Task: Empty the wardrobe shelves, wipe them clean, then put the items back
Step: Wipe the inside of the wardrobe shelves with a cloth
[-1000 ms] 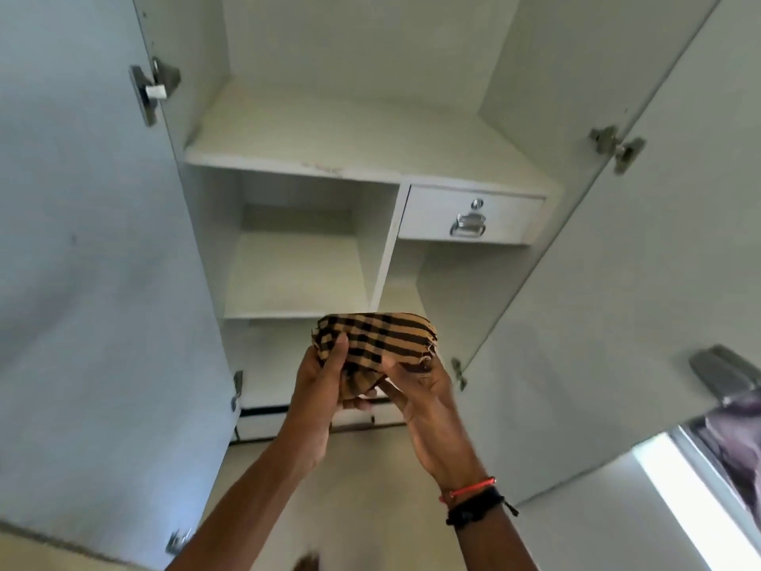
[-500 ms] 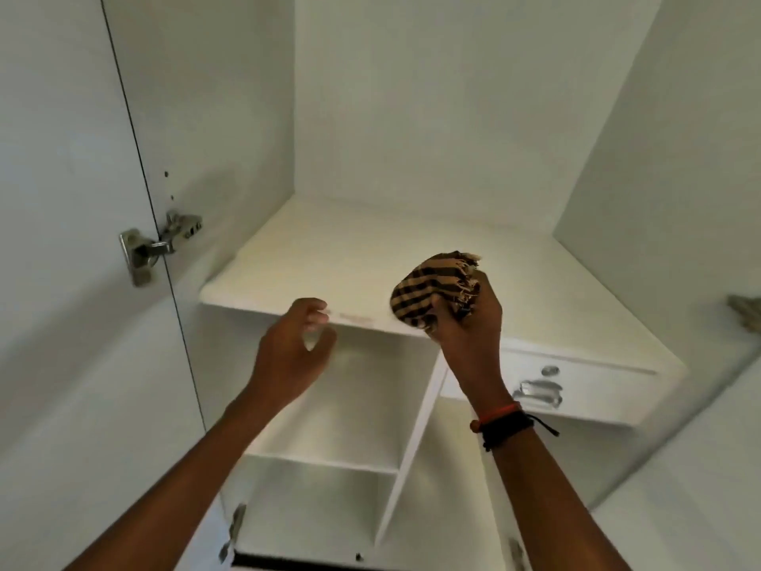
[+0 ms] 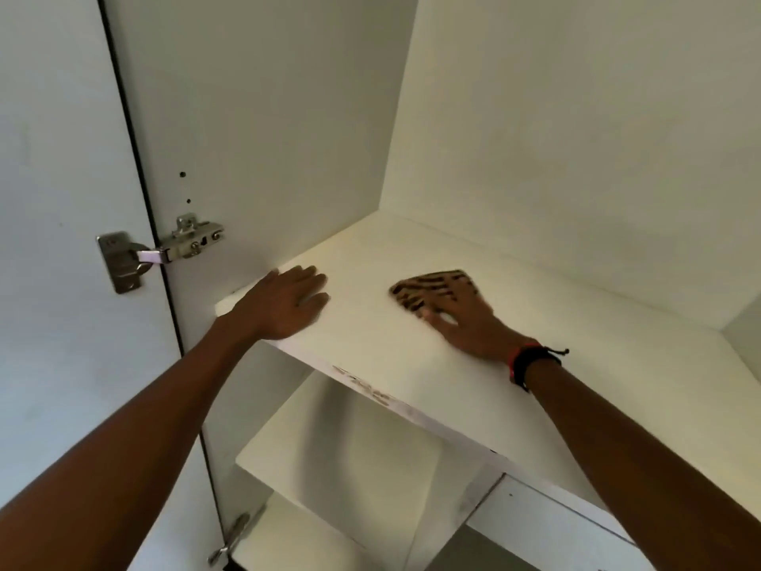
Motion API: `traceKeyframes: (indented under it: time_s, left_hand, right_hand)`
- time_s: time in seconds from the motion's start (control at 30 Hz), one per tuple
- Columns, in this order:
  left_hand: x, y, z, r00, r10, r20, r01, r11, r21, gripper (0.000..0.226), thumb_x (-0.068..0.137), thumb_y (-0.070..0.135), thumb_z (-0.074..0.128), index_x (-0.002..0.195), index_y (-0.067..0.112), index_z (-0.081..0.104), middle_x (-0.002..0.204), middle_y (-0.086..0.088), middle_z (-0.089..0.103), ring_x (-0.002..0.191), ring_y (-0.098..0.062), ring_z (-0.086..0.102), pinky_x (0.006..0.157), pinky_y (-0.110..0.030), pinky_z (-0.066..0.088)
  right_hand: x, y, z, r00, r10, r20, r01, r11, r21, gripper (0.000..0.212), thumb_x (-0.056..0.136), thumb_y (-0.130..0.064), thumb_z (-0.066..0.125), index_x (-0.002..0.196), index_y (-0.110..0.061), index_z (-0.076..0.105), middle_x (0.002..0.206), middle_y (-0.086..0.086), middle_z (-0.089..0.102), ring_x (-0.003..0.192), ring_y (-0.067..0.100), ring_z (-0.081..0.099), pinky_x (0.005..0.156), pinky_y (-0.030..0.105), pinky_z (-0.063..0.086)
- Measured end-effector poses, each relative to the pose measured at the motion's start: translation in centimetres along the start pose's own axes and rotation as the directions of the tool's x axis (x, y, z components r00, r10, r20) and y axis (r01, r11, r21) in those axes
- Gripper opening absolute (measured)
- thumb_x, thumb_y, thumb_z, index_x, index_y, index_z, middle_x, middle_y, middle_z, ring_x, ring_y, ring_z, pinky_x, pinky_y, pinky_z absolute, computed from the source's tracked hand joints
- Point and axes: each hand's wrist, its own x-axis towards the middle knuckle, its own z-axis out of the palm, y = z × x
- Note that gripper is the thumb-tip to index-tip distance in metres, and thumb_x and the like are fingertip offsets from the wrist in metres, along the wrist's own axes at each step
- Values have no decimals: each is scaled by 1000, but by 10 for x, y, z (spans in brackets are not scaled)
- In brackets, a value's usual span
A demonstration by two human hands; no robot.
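A white wardrobe shelf (image 3: 412, 364) spans the middle of the view, bare apart from my hands and a cloth. My right hand (image 3: 469, 323) lies flat with straight fingers on a tan and black striped cloth (image 3: 428, 288), pressing it onto the shelf top. Part of the cloth is hidden under the fingers. My left hand (image 3: 284, 304) rests flat, palm down, on the shelf's near left corner, holding nothing. A lower shelf (image 3: 341, 455) shows beneath the front edge.
The open left wardrobe door (image 3: 61, 241) hangs on a metal hinge (image 3: 164, 251). A second hinge (image 3: 234, 537) sits lower. A white drawer front (image 3: 547, 525) lies under the shelf at right. The front edge carries scuff marks (image 3: 366, 389).
The view has come closer to the top shelf. My right hand has laid the bunched cloth down and flattened on it. My left hand has moved from the shelf edge onto the top.
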Motion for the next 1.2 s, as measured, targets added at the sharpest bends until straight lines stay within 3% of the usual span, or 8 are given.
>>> traceKeyframes:
  time_s: [0.07, 0.3, 0.4, 0.5, 0.77, 0.9, 1.07, 1.2]
  left_hand:
    - [-1, -1, 8, 999, -33, 17, 34, 998, -56, 75, 89, 54, 14, 152, 16, 28, 160, -3, 24, 147, -15, 18, 117, -33, 12]
    - [-7, -3, 11, 954, -192, -232, 64, 882, -466, 58, 101, 47, 23, 152, 19, 31, 159, 2, 27, 148, -9, 15, 119, -26, 10]
    - [-7, -2, 11, 961, -187, -204, 71, 880, -469, 56, 102, 46, 26, 151, 20, 33, 158, 4, 29, 147, -7, 15, 115, -18, 6]
    - [-6, -4, 11, 965, -117, -234, 40, 950, -311, 63, 99, 53, 20, 151, 19, 32, 159, 3, 26, 148, -7, 9, 113, -17, 1]
    - [-5, -19, -62, 858, 232, -459, 37, 862, 506, 49, 98, 28, 34, 137, 4, 52, 142, -18, 50, 140, -30, 38, 117, -46, 20]
    - [-9, -34, -83, 890, 238, -388, 113, 709, 696, 55, 88, 17, 37, 141, 3, 48, 144, -18, 48, 138, -30, 41, 117, -45, 16]
    - [-6, -40, -77, 919, 216, -331, 99, 686, 721, 64, 84, 14, 21, 141, 7, 49, 147, -16, 45, 139, -27, 40, 117, -42, 14]
    - [-7, -42, -76, 921, 200, -334, 110, 690, 716, 61, 84, 13, 23, 135, 2, 54, 143, -18, 49, 136, -27, 45, 116, -43, 15]
  right_hand:
    - [17, 12, 14, 973, 233, -2, -232, 972, -41, 50, 99, -60, 31, 134, -35, 57, 151, -3, 43, 143, 21, 33, 116, 49, 25]
    - [43, -67, 34, 958, -275, 85, 254, 946, 203, 49, 101, -48, 37, 140, -22, 53, 148, -5, 47, 142, 5, 32, 118, 35, 23]
    - [75, -13, 46, 997, 4, 81, -2, 1000, -23, 56, 93, -68, 21, 139, -46, 45, 147, -20, 42, 142, 9, 30, 114, 56, 21]
    - [119, 19, 56, 946, 319, 54, -323, 942, 88, 65, 89, -75, 13, 128, -45, 56, 141, -10, 52, 136, 22, 41, 112, 52, 29]
    - [130, -57, 63, 890, -434, 142, 411, 897, 164, 37, 104, -30, 41, 135, -18, 56, 143, -2, 51, 135, 14, 42, 114, 27, 28]
    - [164, -22, 73, 999, 36, 21, -38, 995, 88, 67, 90, -57, 18, 132, -26, 58, 139, -2, 55, 134, 23, 44, 114, 40, 28]
    - [122, -123, 70, 785, -619, 9, 592, 755, 282, 34, 105, -27, 39, 134, -27, 55, 143, -7, 51, 134, 12, 43, 114, 37, 28]
    - [143, -73, 65, 797, -594, 110, 524, 770, 364, 35, 104, -25, 42, 136, -15, 54, 144, 0, 50, 134, 9, 40, 113, 24, 28]
